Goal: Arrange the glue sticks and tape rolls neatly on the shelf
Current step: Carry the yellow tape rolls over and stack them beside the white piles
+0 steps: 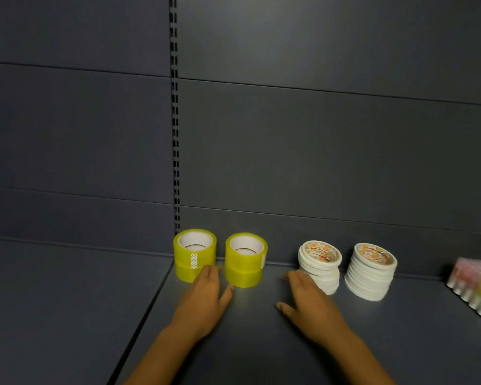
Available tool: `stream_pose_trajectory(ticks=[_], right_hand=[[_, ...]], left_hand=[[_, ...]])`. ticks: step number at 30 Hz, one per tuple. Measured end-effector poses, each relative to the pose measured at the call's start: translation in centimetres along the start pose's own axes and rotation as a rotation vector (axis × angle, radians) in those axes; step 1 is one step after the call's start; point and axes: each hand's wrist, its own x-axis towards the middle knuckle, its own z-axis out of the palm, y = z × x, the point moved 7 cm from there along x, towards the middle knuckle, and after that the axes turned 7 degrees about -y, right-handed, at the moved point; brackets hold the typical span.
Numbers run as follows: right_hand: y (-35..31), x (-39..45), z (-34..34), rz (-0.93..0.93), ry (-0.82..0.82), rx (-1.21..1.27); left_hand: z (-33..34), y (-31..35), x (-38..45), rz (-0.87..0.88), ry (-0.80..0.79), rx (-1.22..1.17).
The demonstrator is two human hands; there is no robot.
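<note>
Tape rolls stand on the shelf [261,343] in 4 stacks: 2 yellow stacks [195,255] [245,259] of 2 each, and 2 white stacks [320,266] [370,270] too blurred to count. My left grip [206,298] and right grip [311,298] lie wide, holding nothing; a pack [475,287] is cut off, blurred.

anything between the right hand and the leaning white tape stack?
Nothing visible. The right hand lies flat on the shelf, its fingers right at the base of the leaning white tape stack; contact unclear.
</note>
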Motion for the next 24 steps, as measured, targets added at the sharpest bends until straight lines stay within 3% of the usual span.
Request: stream_pose_trajectory(ticks=[3,7,9,13,24], right_hand=[[-0.1,2.8,1.0,0.004,0.108,0.338],[-0.7,6.1,3.5,0.19,0.153,1.117],[-0.9,7.6,4.8,0.219,0.182,1.28],[-0.9,8.9,5.7,0.209,0.263,1.365],[-0.3,9.1,5.4,0.174,0.316,1.207]], left_hand=[[1.4,-0.8,2.7,-0.057,0.066,-0.254],[3.9,-0.9,5.6,-0.202,0.08,-0.654],[4.6,-1.1,6.6,-0.24,0.14,-0.882],[6.9,-2.7,8.2,-0.289,0.188,-1.151],[5.5,-1.9,8.2,-0.236,0.119,-1.033]])
